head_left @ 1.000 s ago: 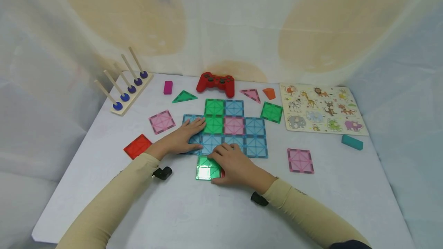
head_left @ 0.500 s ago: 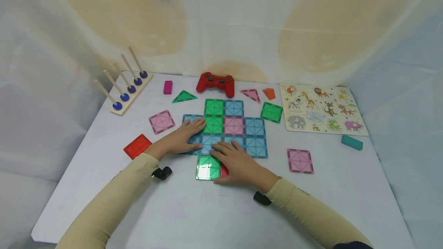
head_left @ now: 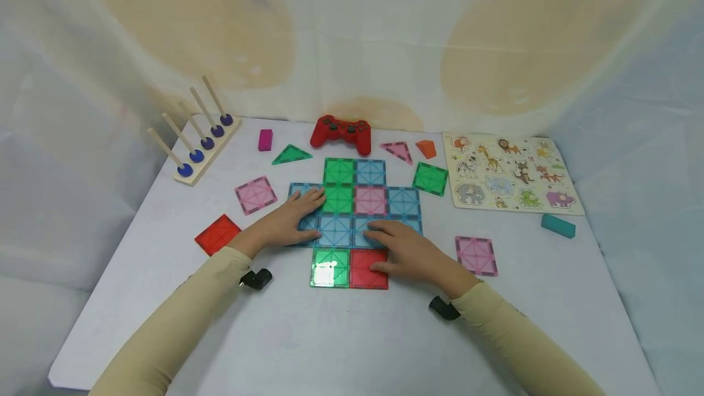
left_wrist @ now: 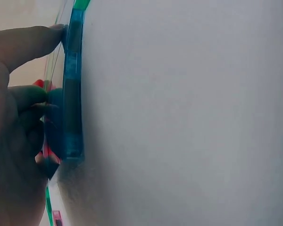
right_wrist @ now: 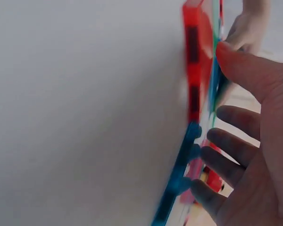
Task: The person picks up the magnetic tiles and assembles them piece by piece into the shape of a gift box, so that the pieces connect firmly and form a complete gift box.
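head view: left hand (head_left: 288, 222) lies flat, fingers straight, pressing the left edge of the flat mat of joined translucent blue, green and pink magnetic square tiles (head_left: 371, 200) in the middle of the white table (head_left: 308, 347). right hand (head_left: 409, 250) is spread flat too, fingertips on the blue bottom row, thumb on the translucent red square tile (head_left: 367, 269), which sits at the mat's near edge, beside the translucent green square tile (head_left: 330, 266) and touching it.

right wrist view: red tile edge (right_wrist: 194, 70) looks flush with the blue row, though it's blurred.

my read: step in hand is seating the red tile. keep the left hand as anchor so the mat doesn't slide, push flat along the table, not down on one corner, and check both seams close before letting go.
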`<state>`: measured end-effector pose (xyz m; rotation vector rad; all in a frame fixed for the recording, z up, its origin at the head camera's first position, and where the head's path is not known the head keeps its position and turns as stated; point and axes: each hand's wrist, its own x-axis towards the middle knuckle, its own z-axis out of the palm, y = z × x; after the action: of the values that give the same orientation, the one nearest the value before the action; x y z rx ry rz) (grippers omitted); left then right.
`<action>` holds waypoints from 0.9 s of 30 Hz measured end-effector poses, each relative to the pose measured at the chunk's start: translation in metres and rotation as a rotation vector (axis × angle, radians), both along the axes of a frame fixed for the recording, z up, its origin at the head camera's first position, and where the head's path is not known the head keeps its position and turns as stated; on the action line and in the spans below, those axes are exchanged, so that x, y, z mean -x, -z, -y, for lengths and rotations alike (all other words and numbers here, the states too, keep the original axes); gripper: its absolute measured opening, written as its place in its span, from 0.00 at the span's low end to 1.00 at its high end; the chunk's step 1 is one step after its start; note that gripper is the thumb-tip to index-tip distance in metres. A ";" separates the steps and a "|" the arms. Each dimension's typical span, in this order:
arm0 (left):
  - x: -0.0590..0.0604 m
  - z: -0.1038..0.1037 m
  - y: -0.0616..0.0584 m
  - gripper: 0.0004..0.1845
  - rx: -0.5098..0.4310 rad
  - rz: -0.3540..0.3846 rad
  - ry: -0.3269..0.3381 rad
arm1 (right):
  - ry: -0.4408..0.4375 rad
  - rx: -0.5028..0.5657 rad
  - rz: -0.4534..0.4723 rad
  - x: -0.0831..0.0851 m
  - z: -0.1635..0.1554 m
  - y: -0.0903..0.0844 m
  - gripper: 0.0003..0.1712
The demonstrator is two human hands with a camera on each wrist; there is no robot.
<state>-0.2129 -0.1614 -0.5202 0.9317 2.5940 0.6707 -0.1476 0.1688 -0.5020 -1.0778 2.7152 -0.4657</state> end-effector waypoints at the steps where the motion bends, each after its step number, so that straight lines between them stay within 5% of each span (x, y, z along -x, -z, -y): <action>1: -0.001 0.000 0.000 0.47 -0.001 -0.004 -0.002 | 0.019 0.002 0.000 0.000 -0.005 0.000 0.42; 7: -0.012 -0.004 0.002 0.43 0.027 -0.015 -0.037 | 0.124 -0.003 0.009 0.002 -0.034 0.003 0.42; 14: -0.040 -0.010 -0.002 0.43 0.044 0.003 -0.053 | 0.229 -0.032 -0.007 0.009 -0.060 0.004 0.47; 27: -0.079 -0.021 -0.002 0.69 0.156 -0.147 0.098 | 0.341 -0.062 0.090 0.010 -0.070 0.001 0.59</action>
<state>-0.1344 -0.1402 -0.5178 1.0863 2.6599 0.3806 -0.1579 0.2384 -0.5030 -0.5626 2.8169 -0.4631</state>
